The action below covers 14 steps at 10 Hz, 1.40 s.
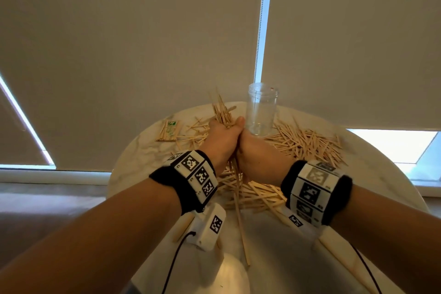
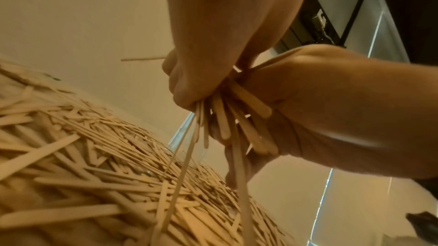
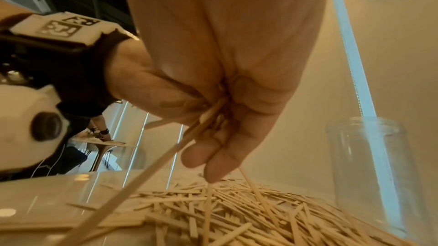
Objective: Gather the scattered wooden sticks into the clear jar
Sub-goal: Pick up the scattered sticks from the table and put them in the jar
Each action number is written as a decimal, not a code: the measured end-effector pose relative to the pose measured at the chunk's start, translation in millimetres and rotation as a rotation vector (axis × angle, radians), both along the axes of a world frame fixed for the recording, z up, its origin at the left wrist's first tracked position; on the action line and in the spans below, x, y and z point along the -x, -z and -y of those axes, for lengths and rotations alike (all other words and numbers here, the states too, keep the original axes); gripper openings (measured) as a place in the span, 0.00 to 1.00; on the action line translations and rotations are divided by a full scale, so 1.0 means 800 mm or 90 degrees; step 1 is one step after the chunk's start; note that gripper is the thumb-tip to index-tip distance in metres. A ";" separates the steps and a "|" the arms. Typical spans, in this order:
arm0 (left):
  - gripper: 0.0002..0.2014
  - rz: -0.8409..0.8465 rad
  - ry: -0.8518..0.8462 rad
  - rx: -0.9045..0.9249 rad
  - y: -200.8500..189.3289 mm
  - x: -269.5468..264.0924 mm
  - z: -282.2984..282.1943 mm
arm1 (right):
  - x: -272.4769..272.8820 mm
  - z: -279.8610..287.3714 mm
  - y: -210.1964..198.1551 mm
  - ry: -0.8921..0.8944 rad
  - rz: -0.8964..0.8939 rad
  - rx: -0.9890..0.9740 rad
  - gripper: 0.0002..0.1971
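Observation:
Both hands are pressed together over the round table, gripping one bundle of wooden sticks [image 1: 222, 112] between them. My left hand [image 1: 223, 135] curls round the bundle from the left and my right hand [image 1: 251, 148] from the right. Stick ends fan out above the fists, and a few long ones [image 1: 239, 217] trail down toward me. In the left wrist view the bundle [image 2: 239, 119] sits squeezed between the left hand [image 2: 189, 89] and the right hand [image 2: 331, 111]. The clear jar [image 1: 261, 110] stands upright and empty just behind my right hand, and shows in the right wrist view as the jar [image 3: 373, 175].
Loose sticks [image 1: 307, 143] cover the pale marble table [image 1: 133, 164], heaped thickest right of the jar and under my wrists. A small banded pack of sticks [image 1: 168, 130] lies at the far left. Roller blinds hang behind the table. A person at another table [image 3: 99, 134] appears far off.

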<state>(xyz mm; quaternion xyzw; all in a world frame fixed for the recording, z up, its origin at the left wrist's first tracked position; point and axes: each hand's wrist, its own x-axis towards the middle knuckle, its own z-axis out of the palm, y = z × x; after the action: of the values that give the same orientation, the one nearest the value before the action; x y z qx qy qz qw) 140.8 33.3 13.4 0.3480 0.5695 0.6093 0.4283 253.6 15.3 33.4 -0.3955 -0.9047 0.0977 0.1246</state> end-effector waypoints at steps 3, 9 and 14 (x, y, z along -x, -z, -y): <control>0.10 -0.018 -0.004 0.003 0.001 0.003 0.006 | -0.018 -0.014 0.016 -0.057 -0.039 0.065 0.31; 0.05 -0.145 0.116 -0.144 0.000 -0.026 0.024 | -0.030 -0.033 -0.059 -0.152 -0.118 -0.183 0.11; 0.07 0.062 0.045 -0.114 0.000 -0.007 0.026 | -0.070 -0.042 -0.099 0.060 -0.483 -0.280 0.10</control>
<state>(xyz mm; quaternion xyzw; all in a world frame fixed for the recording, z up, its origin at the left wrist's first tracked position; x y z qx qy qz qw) 146.1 12.2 13.0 0.3745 0.4786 0.6587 0.4437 309.7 49.3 112.3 -0.3367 -0.7752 0.0353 0.5333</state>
